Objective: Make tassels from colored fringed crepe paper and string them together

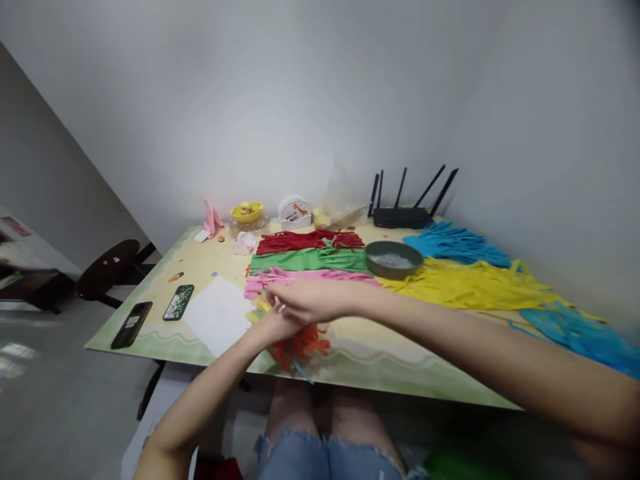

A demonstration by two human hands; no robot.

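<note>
Strip bundle (311, 339): orange with yellow and a little pale blue, by the near edge of the table (390, 365), left of that edge's middle; blurred, so I cannot tell whether it rests on the top
Left hand (281, 324): my fingers are curled in and closed on the bundle, the loose ends spilling out below
Right hand (314, 300): it meets my left one from above, fingers bent inward; whether they pinch a strip I cannot tell
Laid-out rows: red strips (310, 241) nearest the back edge, then green strips (305, 261), then pink strips (320, 274), just beyond my hands
Grey bowl (395, 271): at the right end of the green row, something pale inside
Right side: yellow strips (480, 283) in a broad heap, with blue strips (455, 243) behind, nearer the back edge
Left side: white sheet (213, 313) beside the bundle, patterned phone (179, 302) past it, dark phone (131, 325) close to the near left corner
Back edge: black router (400, 217), antennas raised
</note>
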